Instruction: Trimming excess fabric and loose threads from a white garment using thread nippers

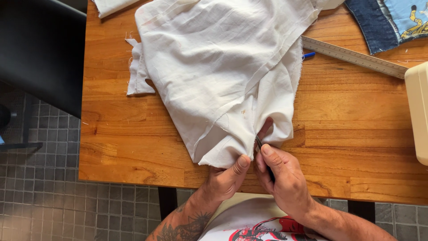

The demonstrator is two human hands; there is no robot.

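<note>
White cotton fabric (223,76), a rumpled, partly sewn piece with raw fraying edges, lies spread over the near half of the wooden table (356,147), its lower point hanging toward me at the table's front edge. My left hand (225,180) is closed on that lower edge, thumb on top, pinching the cloth taut. My right hand (285,178) grips a small dark-handled metal tool (260,145) (too slim and too hidden to say whether it is a seam ripper or snips), its tip set at the seam line just beside my left thumb; one right finger reaches under the cloth past the tip. As I judge it, working the seam cleanly asks that the left hand keep the cloth stretched flat, that the tip stay within the stitching and not the weave, and that the finger beneath stay clear of the point. Farther back, well apart from the hands, a metal ruler (356,56) lies slantwise with a blue pen (308,55) touching its end under the cloth's edge; denim fabric (372,24) sits at the far corner, a cream-coloured machine body (419,111) at the right margin.
</note>
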